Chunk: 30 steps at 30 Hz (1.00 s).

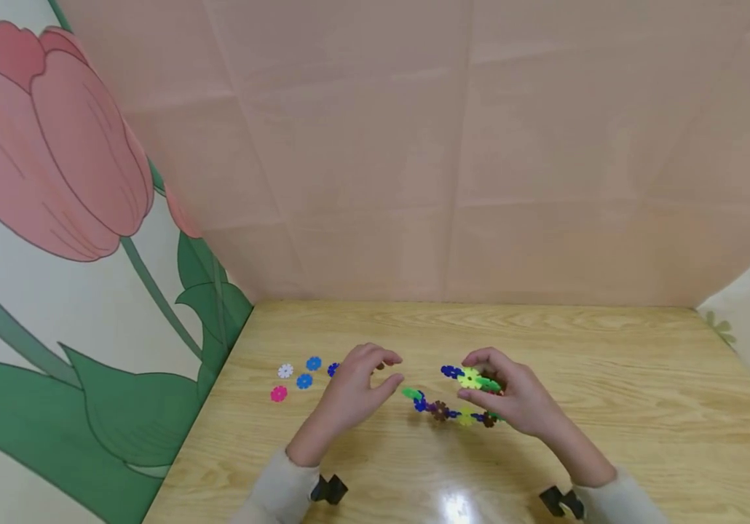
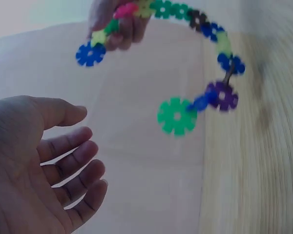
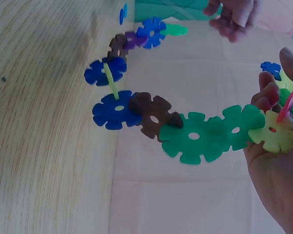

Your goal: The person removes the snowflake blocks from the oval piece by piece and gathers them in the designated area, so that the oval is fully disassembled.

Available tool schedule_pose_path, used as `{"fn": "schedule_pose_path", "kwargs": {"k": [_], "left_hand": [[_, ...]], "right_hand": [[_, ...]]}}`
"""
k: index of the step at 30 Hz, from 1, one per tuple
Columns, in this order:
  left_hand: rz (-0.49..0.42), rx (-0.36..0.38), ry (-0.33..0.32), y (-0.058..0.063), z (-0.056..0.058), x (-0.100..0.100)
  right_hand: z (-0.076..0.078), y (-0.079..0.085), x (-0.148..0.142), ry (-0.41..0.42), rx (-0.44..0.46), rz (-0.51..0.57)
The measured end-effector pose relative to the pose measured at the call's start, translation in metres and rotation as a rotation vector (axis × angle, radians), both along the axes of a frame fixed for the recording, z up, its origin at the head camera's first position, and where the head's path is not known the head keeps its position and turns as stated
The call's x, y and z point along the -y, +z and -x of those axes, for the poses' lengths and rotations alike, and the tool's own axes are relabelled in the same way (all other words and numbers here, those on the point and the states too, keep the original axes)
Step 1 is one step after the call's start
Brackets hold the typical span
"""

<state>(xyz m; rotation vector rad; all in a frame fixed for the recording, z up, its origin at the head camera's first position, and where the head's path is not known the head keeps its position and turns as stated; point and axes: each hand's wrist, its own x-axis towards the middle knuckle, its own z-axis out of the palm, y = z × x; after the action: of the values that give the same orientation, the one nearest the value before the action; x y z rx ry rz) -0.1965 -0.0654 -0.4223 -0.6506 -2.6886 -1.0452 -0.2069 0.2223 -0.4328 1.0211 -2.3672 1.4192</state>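
Editor: Where is the chain?

Operator: On my remote feed, the chain of flower-shaped discs (image 1: 440, 410) hangs above the wood-grain tabletop (image 1: 650, 393), between a person's two hands.

Editor: And the fingers?

Operator: I see the right hand (image 1: 518, 393) pinching the chain near one end, with a blue end disc (image 2: 90, 54) poking out past the fingertips toward the other side. The left hand (image 1: 352, 386) holds nothing, its thumb and fingers parted and loosely bent.

Editor: Which relation counts most?

Operator: I judge it to be the free tip, a green end disc (image 2: 177, 117). From my head camera it lies just right of the left thumb and a little nearer the person; my left wrist view shows a gap between them. The left hand is the nearer one.

Editor: How does the chain run?

Operator: Its length bows sideways, from the right hand down and round to the left, an open loop whose mouth faces the left hand. Five loose discs, among them a pink disc (image 1: 279, 394), rest on the tabletop, left of that hand.
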Motion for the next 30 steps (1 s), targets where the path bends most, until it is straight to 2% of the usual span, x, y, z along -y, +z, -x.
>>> {"fn": "schedule_pose_path", "kwargs": {"k": [5, 11, 24, 30], "left_hand": [[-0.039, 0.025, -0.084, 0.001, 0.002, -0.015], [-0.077, 0.021, -0.18, 0.004, 0.003, -0.03], [-0.135, 0.013, -0.281, 0.005, 0.009, -0.049], [-0.152, 0.001, -0.275, 0.005, 0.008, -0.053]], "right_hand": [[0.0, -0.001, 0.001, 0.005, -0.004, 0.002], [0.0, -0.002, 0.001, 0.022, 0.025, 0.013], [0.001, -0.002, 0.004, 0.067, 0.007, 0.016], [0.001, -0.002, 0.003, 0.059, -0.003, 0.016]]}}
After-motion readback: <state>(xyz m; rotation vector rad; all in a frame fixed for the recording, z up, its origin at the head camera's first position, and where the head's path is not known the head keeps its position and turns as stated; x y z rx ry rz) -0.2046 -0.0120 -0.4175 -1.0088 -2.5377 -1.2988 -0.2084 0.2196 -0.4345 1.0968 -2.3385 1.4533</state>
